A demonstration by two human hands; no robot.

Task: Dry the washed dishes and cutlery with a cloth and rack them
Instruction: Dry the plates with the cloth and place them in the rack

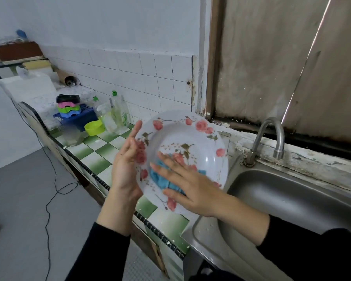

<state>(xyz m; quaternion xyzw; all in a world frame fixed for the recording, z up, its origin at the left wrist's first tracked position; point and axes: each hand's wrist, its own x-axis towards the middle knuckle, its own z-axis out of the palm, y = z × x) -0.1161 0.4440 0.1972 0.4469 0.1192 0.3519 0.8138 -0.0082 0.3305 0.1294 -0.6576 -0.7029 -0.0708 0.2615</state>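
The flowery plate [182, 138] is in the middle of the frame, held up over the counter's edge and tipped so its face looks at you. Your right hand [188, 189] lies flat on it, fingers straight and spread, pressing a blue cloth [160, 179] onto the lower part of the plate's face. Your left hand [126, 165] props the plate at its left rim, with fingers pointing up and mostly straight, not curled round it as far as I can see. So I think you are partway through drying this one plate, and it is not racked yet. At the left of the frame a blue basket [77, 118] sits on the green-and-white tiled counter [97, 157], and it looks like the rack. In it are stacked plastic dishes [68, 106]: black on top, then pink, green and blue. Those seem done. A lime-green bowl [94, 128] sits just beside the basket, and a clear jar [72, 136] stands near it. I cannot tell if these two are dry. Soap bottles [120, 112] with green caps stand behind the bowl. I cannot pick out any cutlery for sure. The steel sink [292, 199] is at the lower right, with the tap [272, 134] above it.
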